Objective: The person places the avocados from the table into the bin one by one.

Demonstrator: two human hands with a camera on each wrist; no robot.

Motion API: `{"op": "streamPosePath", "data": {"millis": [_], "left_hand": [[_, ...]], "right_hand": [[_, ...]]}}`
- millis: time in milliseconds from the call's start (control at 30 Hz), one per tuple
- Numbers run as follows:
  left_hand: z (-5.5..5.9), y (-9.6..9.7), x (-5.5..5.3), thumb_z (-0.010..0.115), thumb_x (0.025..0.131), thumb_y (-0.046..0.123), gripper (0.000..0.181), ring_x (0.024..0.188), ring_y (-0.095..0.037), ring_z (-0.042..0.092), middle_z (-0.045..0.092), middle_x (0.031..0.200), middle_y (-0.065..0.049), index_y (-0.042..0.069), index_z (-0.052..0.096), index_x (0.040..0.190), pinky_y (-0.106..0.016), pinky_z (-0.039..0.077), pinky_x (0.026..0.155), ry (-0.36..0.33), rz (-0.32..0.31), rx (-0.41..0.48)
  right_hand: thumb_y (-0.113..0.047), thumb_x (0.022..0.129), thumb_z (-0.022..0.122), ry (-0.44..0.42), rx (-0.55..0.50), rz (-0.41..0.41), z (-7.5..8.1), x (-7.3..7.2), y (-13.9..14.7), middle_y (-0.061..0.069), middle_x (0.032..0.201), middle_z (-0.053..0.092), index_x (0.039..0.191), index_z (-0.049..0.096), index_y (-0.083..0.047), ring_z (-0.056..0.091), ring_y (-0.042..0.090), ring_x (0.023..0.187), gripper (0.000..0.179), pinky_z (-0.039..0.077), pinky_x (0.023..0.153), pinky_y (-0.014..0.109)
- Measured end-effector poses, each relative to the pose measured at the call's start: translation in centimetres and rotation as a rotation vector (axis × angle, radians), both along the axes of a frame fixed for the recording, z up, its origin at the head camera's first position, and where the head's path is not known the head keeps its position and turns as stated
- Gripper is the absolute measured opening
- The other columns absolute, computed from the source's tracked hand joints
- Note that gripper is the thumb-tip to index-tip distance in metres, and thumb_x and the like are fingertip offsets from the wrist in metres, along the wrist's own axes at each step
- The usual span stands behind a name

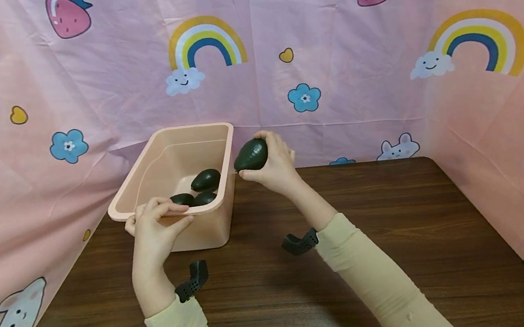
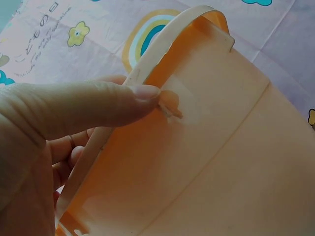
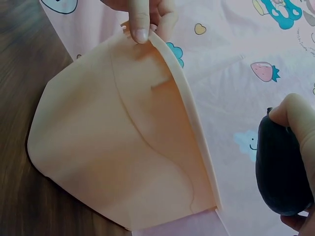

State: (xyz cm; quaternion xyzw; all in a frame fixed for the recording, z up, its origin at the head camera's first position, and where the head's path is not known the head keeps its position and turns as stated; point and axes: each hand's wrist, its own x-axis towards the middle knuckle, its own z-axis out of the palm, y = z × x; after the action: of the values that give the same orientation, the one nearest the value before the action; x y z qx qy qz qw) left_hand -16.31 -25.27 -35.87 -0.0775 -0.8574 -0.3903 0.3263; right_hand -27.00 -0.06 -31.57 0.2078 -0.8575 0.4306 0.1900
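My right hand (image 1: 276,164) grips a dark green avocado (image 1: 252,155) just outside the right rim of a peach plastic bin (image 1: 176,230). In the right wrist view the same avocado (image 3: 280,164) is pinched between thumb and fingers, apart from the bin wall (image 3: 98,128). At the bin's near rim my left hand (image 1: 153,227) holds on, thumb outside and fingers over the edge. The left wrist view shows that thumb (image 2: 113,103) pressed just under the rim. Several avocados lie inside the bin, one (image 1: 205,180) farther back and others partly hidden by the near rim.
The bin stands on a dark brown wooden table (image 1: 356,272), toward its back left. A pink cloth (image 1: 329,66) printed with rainbows, strawberries and flowers hangs behind and at both sides. Each wrist wears a black camera mount (image 1: 300,242).
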Motion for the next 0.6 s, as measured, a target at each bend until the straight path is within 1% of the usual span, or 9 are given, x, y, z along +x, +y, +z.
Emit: {"op": "streamPosePath", "data": {"millis": [267,433,600], "left_hand": [[0.1,0.0,0.0,0.085,0.067,0.001,0.022,0.100,-0.024,0.040,0.058,0.092,-0.004,0.006,0.074,0.085,-0.050,0.003,0.094,-0.006,-0.005,0.005],[0.1,0.0,0.1,0.085,0.066,0.001,0.022,0.099,-0.025,0.040,0.058,0.091,-0.004,0.006,0.074,0.085,-0.051,0.003,0.094,-0.008,-0.002,0.006],[0.1,0.0,0.1,0.085,0.066,0.000,0.022,0.099,-0.025,0.040,0.058,0.091,-0.005,0.006,0.074,0.085,-0.050,0.004,0.093,-0.007,-0.002,0.006]], "right_hand": [[-0.035,0.065,0.084,0.008,0.043,0.012,0.1,0.1,-1.1,0.005,0.122,0.046,0.130,0.042,-0.016,0.041,0.024,0.110,0.080,0.025,0.092,0.046],[-0.035,0.064,0.084,0.008,0.063,0.037,-0.1,0.2,-1.8,0.005,0.125,0.045,0.130,0.042,-0.017,0.041,0.023,0.111,0.080,0.025,0.092,0.045],[-0.035,0.064,0.084,-0.009,0.074,0.068,-0.3,0.3,-2.4,0.005,0.124,0.045,0.130,0.042,-0.016,0.041,0.023,0.110,0.080,0.025,0.091,0.045]]}}
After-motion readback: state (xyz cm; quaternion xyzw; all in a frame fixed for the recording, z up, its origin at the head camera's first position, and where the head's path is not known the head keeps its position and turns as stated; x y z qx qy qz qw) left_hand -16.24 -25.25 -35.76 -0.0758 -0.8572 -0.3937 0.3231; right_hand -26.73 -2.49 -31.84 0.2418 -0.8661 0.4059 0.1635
